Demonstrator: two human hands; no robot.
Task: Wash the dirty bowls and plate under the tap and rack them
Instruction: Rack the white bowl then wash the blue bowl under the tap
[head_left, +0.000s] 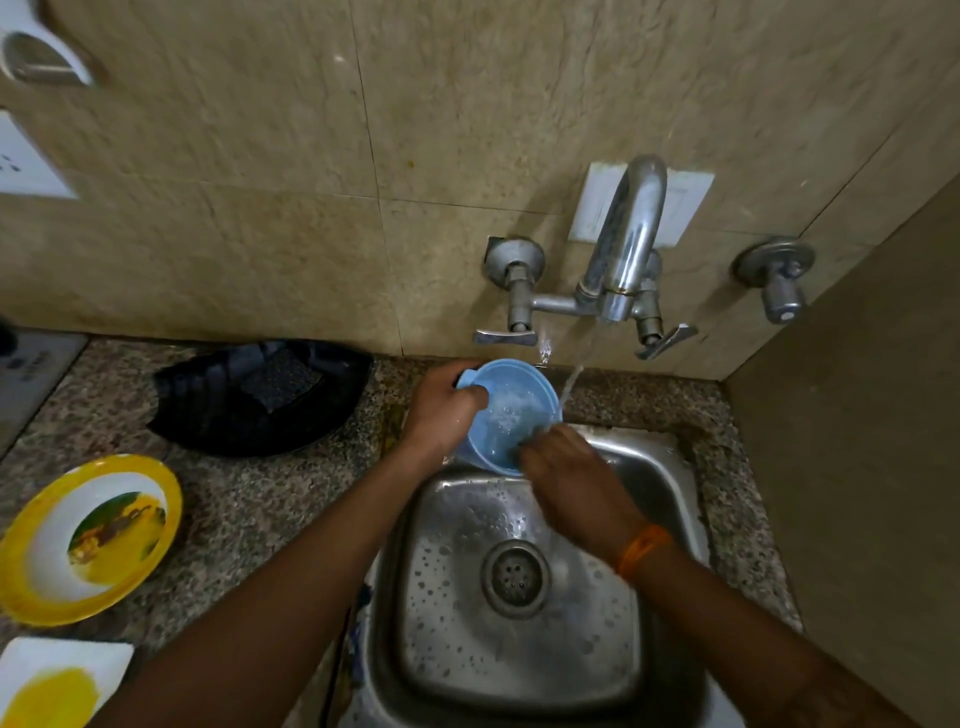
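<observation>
A white dish (49, 680) smeared yellow is cut off by the frame's edge at 8 o'clock. The right hand (571, 478), blurred, hides the near rim of the blue bowl (511, 410). A round metal fitting (36, 57) at 10 o'clock is blurred beyond identifying.

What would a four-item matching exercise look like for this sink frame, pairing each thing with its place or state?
Things:
1. blue bowl
2. yellow-rimmed bowl
3. tap
4. black tray

Places or states:
A. running water
B. on the counter by the wall, a dark scrub pad in it
C. held over the sink in the left hand, right hand rubbing inside
D. on the counter at left, food residue in it

Pairs: 1-C, 2-D, 3-A, 4-B
</observation>
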